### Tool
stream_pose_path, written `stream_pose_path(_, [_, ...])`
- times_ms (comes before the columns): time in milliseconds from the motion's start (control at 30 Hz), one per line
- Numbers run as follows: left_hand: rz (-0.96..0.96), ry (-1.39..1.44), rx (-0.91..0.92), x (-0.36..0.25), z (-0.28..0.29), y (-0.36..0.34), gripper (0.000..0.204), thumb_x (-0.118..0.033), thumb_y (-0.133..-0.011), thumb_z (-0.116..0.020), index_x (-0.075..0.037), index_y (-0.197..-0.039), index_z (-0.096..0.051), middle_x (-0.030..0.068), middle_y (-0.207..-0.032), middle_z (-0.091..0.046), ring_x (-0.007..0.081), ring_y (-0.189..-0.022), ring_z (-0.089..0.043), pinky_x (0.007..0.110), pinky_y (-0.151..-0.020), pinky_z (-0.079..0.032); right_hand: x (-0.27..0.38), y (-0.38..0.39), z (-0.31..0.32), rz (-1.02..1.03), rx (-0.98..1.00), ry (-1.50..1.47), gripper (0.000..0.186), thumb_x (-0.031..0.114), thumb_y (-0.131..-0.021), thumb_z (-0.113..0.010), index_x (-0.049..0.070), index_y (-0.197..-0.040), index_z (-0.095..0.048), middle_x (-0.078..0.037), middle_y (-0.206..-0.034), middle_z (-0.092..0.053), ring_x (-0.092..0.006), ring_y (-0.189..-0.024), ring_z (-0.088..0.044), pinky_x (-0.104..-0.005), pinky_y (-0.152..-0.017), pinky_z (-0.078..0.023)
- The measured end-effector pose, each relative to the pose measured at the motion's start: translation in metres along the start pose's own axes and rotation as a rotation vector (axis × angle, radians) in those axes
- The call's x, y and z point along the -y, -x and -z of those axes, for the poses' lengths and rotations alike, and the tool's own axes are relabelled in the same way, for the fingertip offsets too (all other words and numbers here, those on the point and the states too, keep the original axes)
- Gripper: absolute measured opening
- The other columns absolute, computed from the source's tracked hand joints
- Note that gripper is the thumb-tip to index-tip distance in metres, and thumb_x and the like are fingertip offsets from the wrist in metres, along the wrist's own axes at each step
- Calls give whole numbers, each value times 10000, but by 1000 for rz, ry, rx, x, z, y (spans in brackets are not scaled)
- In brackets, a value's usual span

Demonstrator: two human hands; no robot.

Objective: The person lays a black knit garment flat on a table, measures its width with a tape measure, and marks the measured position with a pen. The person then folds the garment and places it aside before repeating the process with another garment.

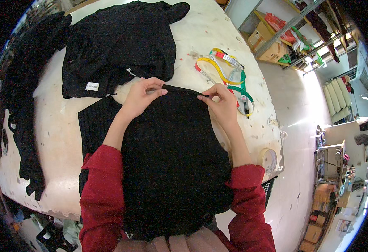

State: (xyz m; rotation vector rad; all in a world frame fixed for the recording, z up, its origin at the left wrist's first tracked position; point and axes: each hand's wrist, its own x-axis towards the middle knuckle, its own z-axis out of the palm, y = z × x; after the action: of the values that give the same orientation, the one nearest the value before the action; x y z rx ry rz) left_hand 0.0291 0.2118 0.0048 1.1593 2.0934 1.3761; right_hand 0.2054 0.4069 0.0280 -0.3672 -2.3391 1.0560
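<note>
A black knit garment piece (173, 164) spreads toward me over the table's front. My left hand (144, 96) pinches its top edge near the left corner, while my right hand (219, 101) pinches the same edge near the right corner. Beneath its left side lies ribbed black fabric (98, 117). Just beyond my hands, a folded black garment (116, 42) with a white label rests on the table. A looped multicoloured measuring tape (217, 67) lies right of the top edge, partly behind my right hand, with a dark pen-like object (245, 108) on it.
More black garments (28, 96) run along the table's (53, 168) left side. A tape roll (268, 160) sits near its right edge. Past an aisle (293, 105) stand metal shelves with boxes (268, 42), pale padded rolls (335, 98) and a cluttered workbench (333, 155).
</note>
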Motion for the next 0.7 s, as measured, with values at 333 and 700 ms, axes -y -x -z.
stream_pose_path(333, [-132,-255,-103,-5,-13,2,219,-211,-851,-692,-53,-990,-633,69,-868,-630,248,-867,-531,362,-801,-435,-13,0,52,-206,207,-173,261,244,-959,-583,-3,-1004,-656,-80,-898,-676,-153,-837,-603,-286,-786,-484])
stream_pose_path(700, [-136,-279,-105,-7,-12,2,230,-211,-871,-678,-37,-1014,-630,68,-862,-624,217,-825,-521,340,-756,-443,37,118,105,-535,603,-160,226,222,-967,-592,15,-1048,-633,1,-838,-606,-79,-786,-545,-238,-734,-459])
